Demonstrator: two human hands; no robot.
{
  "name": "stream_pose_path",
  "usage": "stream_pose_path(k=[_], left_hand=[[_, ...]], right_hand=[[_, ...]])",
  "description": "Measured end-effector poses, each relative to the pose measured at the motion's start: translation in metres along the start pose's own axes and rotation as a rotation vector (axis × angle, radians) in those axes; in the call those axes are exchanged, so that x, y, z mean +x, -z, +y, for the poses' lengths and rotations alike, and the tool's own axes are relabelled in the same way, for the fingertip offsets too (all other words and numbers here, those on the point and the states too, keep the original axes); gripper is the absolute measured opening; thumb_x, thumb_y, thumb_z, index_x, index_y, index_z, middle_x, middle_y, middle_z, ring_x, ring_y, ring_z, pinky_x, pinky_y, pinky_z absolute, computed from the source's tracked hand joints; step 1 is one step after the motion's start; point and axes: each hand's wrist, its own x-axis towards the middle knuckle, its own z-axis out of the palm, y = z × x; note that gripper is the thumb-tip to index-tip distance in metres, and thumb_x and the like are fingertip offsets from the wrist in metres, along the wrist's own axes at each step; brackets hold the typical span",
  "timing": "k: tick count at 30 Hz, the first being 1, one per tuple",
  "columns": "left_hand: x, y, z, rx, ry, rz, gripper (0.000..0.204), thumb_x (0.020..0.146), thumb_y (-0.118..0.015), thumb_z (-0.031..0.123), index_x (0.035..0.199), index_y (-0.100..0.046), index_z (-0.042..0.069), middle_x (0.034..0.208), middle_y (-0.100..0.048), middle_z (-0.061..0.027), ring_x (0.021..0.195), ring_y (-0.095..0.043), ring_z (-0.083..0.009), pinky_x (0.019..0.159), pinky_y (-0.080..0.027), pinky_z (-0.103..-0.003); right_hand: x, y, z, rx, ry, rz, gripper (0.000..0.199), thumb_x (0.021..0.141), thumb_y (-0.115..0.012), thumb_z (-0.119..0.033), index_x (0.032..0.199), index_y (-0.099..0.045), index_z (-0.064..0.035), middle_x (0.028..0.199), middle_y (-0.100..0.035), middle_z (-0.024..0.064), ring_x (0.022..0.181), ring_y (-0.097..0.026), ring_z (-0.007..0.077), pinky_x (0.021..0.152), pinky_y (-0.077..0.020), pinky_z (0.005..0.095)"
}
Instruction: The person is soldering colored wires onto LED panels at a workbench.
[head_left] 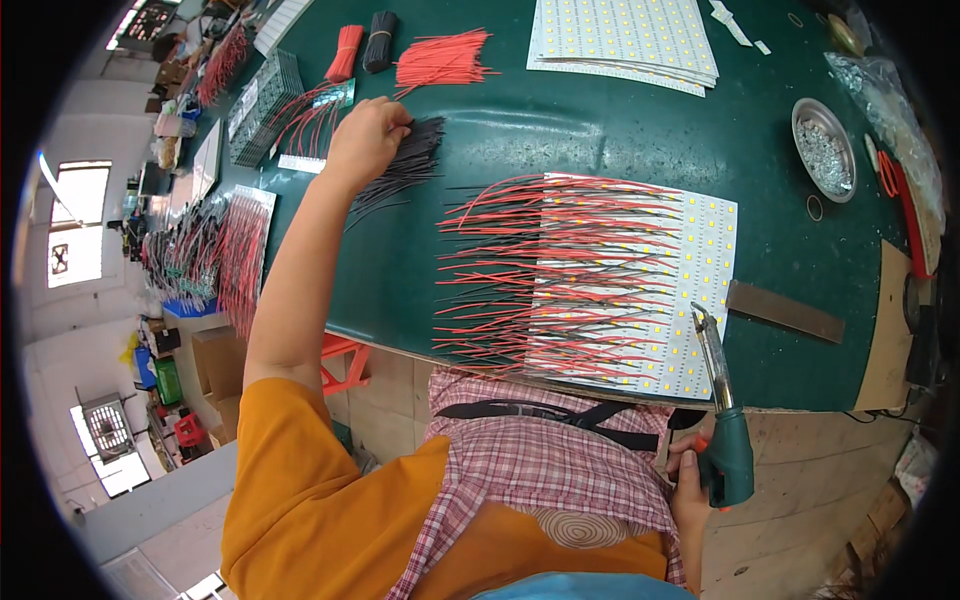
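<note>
- White panel [708, 235] with yellow squares: lies flat on the green table [500, 145], near the edge in front of the worker. Red and black wires [490, 255] cover its left part and overhang that side; the right columns show bare.
- Soldering iron [735, 455]: its tip stands over the panel's lower right part; contact with the surface cannot be told.
- Right hand [688, 480]: closed round the iron's handle, partly hidden behind it, below the table edge.
- Left hand [370, 140]: at the upper end of the loose black wires [408, 165], fingers curled in. Cannot tell how far the fingertips are parted, nor whether a wire is between them.
- Step, as judged: picking a black wire while the iron waits. The next move would call for one wire separated cleanly, its end brought to the panel and the tip.
- Further out: loose red wires [440, 60] beyond the black pile; a flat metal strip [790, 312] just right of the panel.
</note>
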Motion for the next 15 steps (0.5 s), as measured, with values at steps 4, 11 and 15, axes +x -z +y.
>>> stream_pose_path(k=[4, 11, 15], left_hand=[[0.003, 0.006, 0.007, 0.081, -0.038, -0.043, 0.01, 0.084, -0.066, 0.013, 0.089, -0.069, 0.004, 0.096, -0.066, -0.0102, 0.097, -0.061, -0.0319, 0.082, -0.049, -0.043], [-0.001, 0.005, -0.005, -0.047, -0.024, 0.007, 0.012, 0.088, -0.062, 0.012, 0.098, -0.062, 0.005, 0.092, -0.065, -0.0145, 0.093, -0.062, -0.0352, 0.079, -0.049, -0.044], [0.004, 0.004, -0.01, -0.07, -0.094, 0.04, 0.013, 0.09, -0.059, 0.01, 0.102, -0.062, 0.005, 0.089, -0.065, -0.0167, 0.088, -0.063, -0.0374, 0.077, -0.049, -0.044]], right_hand=[[0.003, -0.004, -0.007, 0.028, -0.038, -0.005, 0.03, 0.097, -0.055, -0.007, 0.126, -0.047, -0.003, 0.094, -0.063, 0.0074, 0.072, -0.054, 0.0093, 0.068, -0.0479, 0.0254], [0.0, -0.004, -0.003, -0.027, 0.035, -0.004, 0.031, 0.097, -0.054, -0.006, 0.127, -0.049, -0.0039, 0.092, -0.063, 0.0083, 0.068, -0.054, 0.0099, 0.06, -0.0459, 0.025], [0.0, -0.001, -0.001, -0.016, -0.051, -0.003, 0.027, 0.096, -0.055, -0.004, 0.123, -0.051, -0.0031, 0.093, -0.063, 0.0066, 0.072, -0.056, 0.0093, 0.064, -0.048, 0.0252]])
